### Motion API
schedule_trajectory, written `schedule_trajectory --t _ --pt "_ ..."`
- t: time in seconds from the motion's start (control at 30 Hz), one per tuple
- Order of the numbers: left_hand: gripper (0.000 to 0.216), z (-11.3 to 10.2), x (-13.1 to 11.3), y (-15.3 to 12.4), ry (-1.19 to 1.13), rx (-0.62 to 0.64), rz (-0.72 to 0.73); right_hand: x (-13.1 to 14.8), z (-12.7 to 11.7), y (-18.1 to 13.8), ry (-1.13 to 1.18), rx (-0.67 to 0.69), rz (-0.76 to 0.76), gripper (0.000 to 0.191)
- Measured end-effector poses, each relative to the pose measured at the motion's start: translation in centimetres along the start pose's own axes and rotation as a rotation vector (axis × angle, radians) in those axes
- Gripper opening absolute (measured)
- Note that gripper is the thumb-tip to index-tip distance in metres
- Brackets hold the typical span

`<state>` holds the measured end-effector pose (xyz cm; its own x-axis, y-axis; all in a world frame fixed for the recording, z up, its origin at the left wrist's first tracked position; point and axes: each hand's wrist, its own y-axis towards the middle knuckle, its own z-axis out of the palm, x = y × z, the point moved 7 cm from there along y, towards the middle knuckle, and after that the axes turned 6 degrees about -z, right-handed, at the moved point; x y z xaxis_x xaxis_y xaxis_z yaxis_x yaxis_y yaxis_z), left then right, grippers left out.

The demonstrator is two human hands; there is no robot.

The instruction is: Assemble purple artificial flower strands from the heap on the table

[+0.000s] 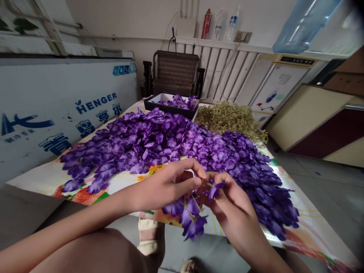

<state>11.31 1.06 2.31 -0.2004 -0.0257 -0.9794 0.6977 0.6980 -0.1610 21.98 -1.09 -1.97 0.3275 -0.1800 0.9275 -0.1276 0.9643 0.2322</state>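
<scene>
My left hand (167, 185) reaches in from the left, its thumb and fingers pinched round the stems of a purple flower cluster (195, 223) that hangs below it. My right hand (234, 204) meets it fingertip to fingertip, pinching a single purple flower (215, 190) by its thin stem. Both hands are over the table's near edge. Just beyond them a broad heap of loose purple flowers (153, 132) spreads over the patterned tablecloth (42, 174). Small orange bits (153, 169) lie partly behind my left wrist. The exact grip between the fingertips is hard to see.
At the table's far end stand a black box (170, 110) with purple flowers in it and a pile of dry greenish stems (230, 117). A chair (176, 72) is behind. A white freezer (57, 98) borders the left side, a water dispenser (281, 83) the right.
</scene>
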Motion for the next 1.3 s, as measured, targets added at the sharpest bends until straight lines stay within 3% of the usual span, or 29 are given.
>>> schedule_trajectory --t 0.2,0.47,0.77,0.93,1.03,1.13,1.3 --pt "0.004 -0.3 -0.2 -0.2 -0.045 0.002 0.054 -1.0 -0.1 0.3 0.322 -0.051 0.123 0.008" --pt "0.015 0.3 -0.1 -0.3 0.012 0.049 0.023 -0.9 -0.1 0.8 0.473 -0.039 0.189 0.006" --pt "0.021 0.1 -1.2 -0.5 0.672 -0.027 0.126 -2.2 -0.4 0.6 0.556 -0.080 0.320 0.010" --pt "0.009 0.5 -1.7 -0.5 0.761 0.009 0.242 -2.5 0.2 0.5 0.538 -0.073 0.333 0.006" --pt "0.010 0.5 -2.6 -0.8 0.817 -0.021 0.400 -2.6 0.3 0.5 0.564 -0.086 0.360 0.006" --pt "0.014 0.8 -3.7 -1.3 0.774 -0.022 0.553 -2.9 0.5 0.5 0.623 -0.096 0.424 0.010" --pt "0.013 1.1 -3.1 -0.7 0.531 0.011 0.438 -3.6 0.6 0.3 0.597 -0.094 0.516 0.016"
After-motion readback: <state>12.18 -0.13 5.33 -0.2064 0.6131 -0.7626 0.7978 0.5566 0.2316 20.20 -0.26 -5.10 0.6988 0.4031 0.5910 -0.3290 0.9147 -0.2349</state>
